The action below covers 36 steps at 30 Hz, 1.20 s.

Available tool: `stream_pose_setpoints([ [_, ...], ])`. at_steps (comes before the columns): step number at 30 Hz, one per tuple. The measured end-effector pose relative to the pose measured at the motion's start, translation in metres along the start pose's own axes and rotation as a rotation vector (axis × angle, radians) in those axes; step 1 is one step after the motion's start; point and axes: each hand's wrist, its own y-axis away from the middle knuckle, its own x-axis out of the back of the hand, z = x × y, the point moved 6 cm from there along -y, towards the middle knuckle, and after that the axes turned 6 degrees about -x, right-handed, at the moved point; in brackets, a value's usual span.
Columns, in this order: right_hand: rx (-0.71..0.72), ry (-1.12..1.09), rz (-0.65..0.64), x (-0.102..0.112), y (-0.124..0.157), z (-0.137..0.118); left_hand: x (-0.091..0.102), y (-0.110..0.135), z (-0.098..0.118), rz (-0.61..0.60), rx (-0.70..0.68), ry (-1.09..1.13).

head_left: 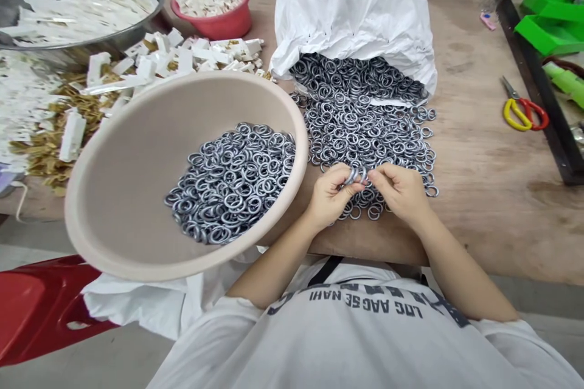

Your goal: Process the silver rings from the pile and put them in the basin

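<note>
Close together at the near side of a spread of grey rings [360, 127], both my hands are closed on a few of the same rings. My left hand [331, 194] pinches a couple of grey rings [354, 175] between thumb and fingers. Against the right side of these rings, the thumb and fingertips of my right hand [401, 191] are pressed together; the exact ring count is hidden. The loose rings spill from the mouth of a white sack [351, 6]. To the left, a large beige basin [123, 176] holds a heap of similar rings.
White and brown pieces [73, 127] lie left, behind the beige basin, by a steel bowl [157, 3] and a red bowl [232, 21] of white parts. Scissors [524, 110] lie right, near a black rail [538, 91] and green bins [542, 30]. A red stool [36, 304] stands lower left.
</note>
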Motion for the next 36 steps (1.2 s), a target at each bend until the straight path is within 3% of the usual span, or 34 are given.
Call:
stream_pose_setpoints([
  [3, -0.115, 0.014, 0.099, 0.012, -0.009, 0.011, -0.005, 0.000, -0.001, -0.034, 0.068, 0.053],
  [7, -0.088, 0.185, 0.118, 0.015, -0.033, -0.002, 0.010, -0.001, -0.022, 0.287, 0.281, 0.272],
  [10, -0.047, 0.418, 0.020, -0.004, -0.059, -0.012, 0.015, -0.002, -0.033, 0.405, 0.343, 0.443],
  [16, -0.042, 0.649, -0.046, -0.030, -0.090, -0.009, 0.013, -0.001, -0.034, 0.404, 0.407, 0.567],
  [24, -0.072, 0.678, -0.041, -0.019, -0.082, 0.004, 0.009, 0.002, -0.036, 0.386, 0.535, 0.686],
  [27, -0.065, 0.496, 0.002, -0.008, -0.076, 0.004, 0.009, 0.002, -0.038, 0.384, 0.551, 0.681],
  [32, -0.198, -0.444, -0.129, -0.010, -0.042, 0.004, -0.001, 0.003, -0.040, 0.304, 0.572, 0.621],
  [36, -0.269, -0.805, -0.119, -0.026, -0.018, 0.002, -0.009, 0.003, -0.037, 0.226, 0.476, 0.544],
])
